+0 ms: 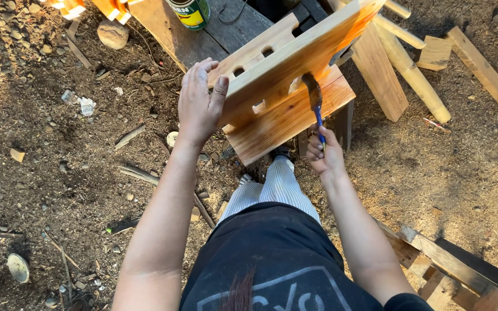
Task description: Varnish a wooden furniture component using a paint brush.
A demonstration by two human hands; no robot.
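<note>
A green and yellow tin can point(190, 12) stands at the top edge of the view on a grey weathered plank point(226, 31); only its lower body and part of the rim show, and what is in it cannot be told. A small round lid point(18, 268) lies flat on the dirt ground point(59, 173) at the lower left, well apart from the work.

The left hand point(199, 103) reaches forward with the arm nearly straight; its fingers lie over the near corner of a slotted wooden board point(295, 63) and the thumb presses the board's face, so the hand is clamped on that corner and holds the board tilted up on edge. The board has a row of rounded slots cut through it and glows orange where it is wet; its lower edge rests on a second flat wooden slab point(286, 118) lying beneath it, itself orange and glossy.

The right hand point(324, 152) is drawn in closer to the body, elbow bent, fist shut round the blue handle of a paintbrush point(315, 101); the dark bristles point up and touch the face of the tilted board near its middle. The two hands are well apart, one at each side of the board.

Pale round poles point(413, 72) and loose timber offcuts point(485, 72) lie on the ground to the right; striped trousers point(278, 187) show below the slab.
</note>
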